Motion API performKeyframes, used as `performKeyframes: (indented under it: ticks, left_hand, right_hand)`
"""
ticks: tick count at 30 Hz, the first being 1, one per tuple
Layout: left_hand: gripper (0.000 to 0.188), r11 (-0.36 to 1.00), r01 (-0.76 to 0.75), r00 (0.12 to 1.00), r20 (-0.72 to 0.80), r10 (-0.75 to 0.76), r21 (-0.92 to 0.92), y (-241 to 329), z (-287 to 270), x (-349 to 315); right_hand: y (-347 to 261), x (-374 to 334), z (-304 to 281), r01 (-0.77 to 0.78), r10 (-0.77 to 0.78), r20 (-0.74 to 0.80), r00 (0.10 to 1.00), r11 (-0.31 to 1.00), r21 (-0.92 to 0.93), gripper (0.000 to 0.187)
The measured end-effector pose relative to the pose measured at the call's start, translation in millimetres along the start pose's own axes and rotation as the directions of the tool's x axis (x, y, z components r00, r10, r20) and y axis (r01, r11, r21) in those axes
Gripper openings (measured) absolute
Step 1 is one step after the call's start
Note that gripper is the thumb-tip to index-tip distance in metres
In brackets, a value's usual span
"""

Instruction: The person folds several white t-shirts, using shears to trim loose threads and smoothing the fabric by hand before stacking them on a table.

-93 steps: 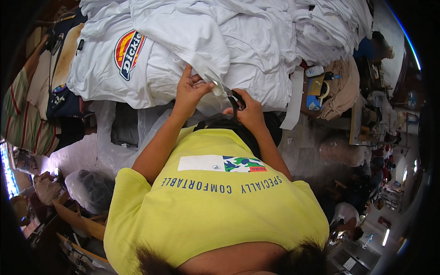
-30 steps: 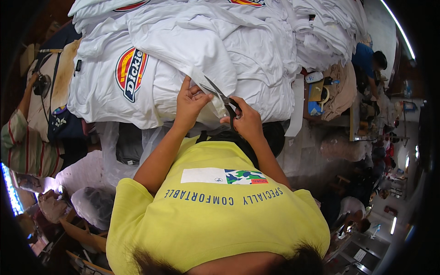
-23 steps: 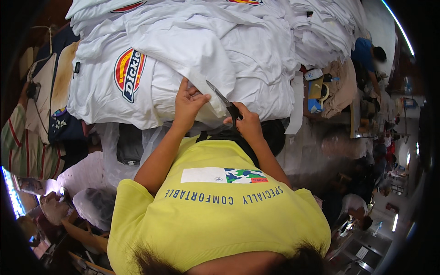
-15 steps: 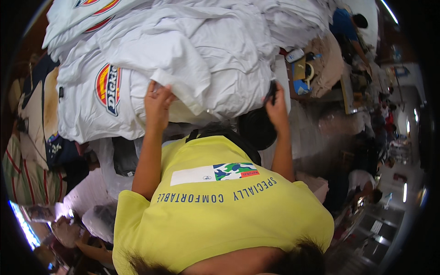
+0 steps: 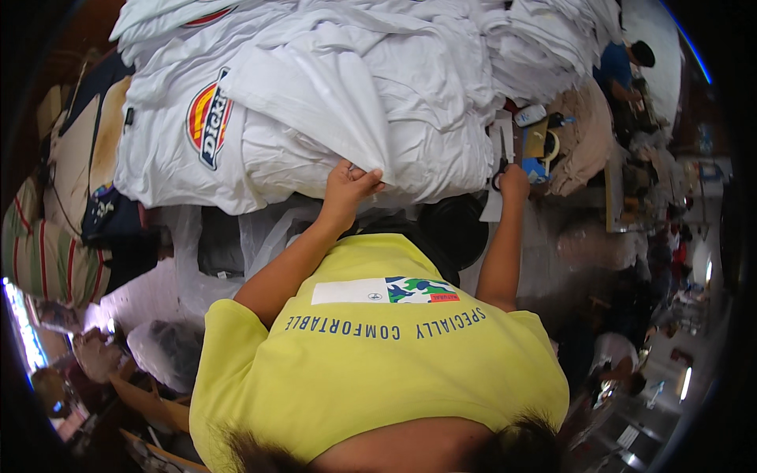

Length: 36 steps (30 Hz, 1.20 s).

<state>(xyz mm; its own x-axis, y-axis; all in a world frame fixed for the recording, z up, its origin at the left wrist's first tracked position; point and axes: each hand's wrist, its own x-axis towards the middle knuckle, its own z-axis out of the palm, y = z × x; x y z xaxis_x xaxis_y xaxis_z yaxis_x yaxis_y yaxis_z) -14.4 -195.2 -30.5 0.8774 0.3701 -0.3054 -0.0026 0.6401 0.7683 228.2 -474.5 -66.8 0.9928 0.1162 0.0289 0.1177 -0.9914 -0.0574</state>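
Pale floor (image 5: 142,290) shows toward 9 o'clock; pile of white shirts (image 5: 445,87) spreads at 12. Topmost shirt (image 5: 303,91) lies folded over near side, its corner pinched in our left hand (image 5: 352,191) at 11. Our right hand (image 5: 514,183), at 2, closes round handles of scissors (image 5: 503,154), blades toward 12. We judge cloth light, soft, limp: best held at corner; stiff scissors by handles.

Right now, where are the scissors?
In the head view, the scissors are right of centre, at the fingers of the right hand, just beyond the right edge of the piled white shirts.
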Motion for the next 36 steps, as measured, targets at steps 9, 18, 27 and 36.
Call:
performKeyframes:
  ticks: [9,18,27,36]
  left_hand:
    - [0.023,0.987,-0.034,0.999,0.001,0.034,0.158,-20.7,-10.0,-0.5]
    - [0.017,0.954,-0.019,0.997,0.079,-0.005,0.299,-16.8,-11.7,-11.3]
    - [0.027,0.911,-0.129,0.948,0.319,-0.003,0.392,-30.9,-22.4,-3.0]
    - [0.044,0.902,-0.268,0.963,-0.109,0.245,-0.339,51.4,-85.9,-0.5]
  right_hand:
    - [-201.4,-110.9,-84.4,0.653,-0.737,-0.206,0.643,0.388,0.65,0.028]
    - [-199.9,-107.7,-74.0,0.352,-0.663,0.161,0.731,0.569,0.743,0.024]
    - [-194.9,-115.9,-59.4,0.416,-0.632,0.052,0.774,0.568,0.711,0.021]
    - [-61.6,-139.8,-64.6,-0.262,-0.356,0.456,0.816,0.476,0.84,0.017]
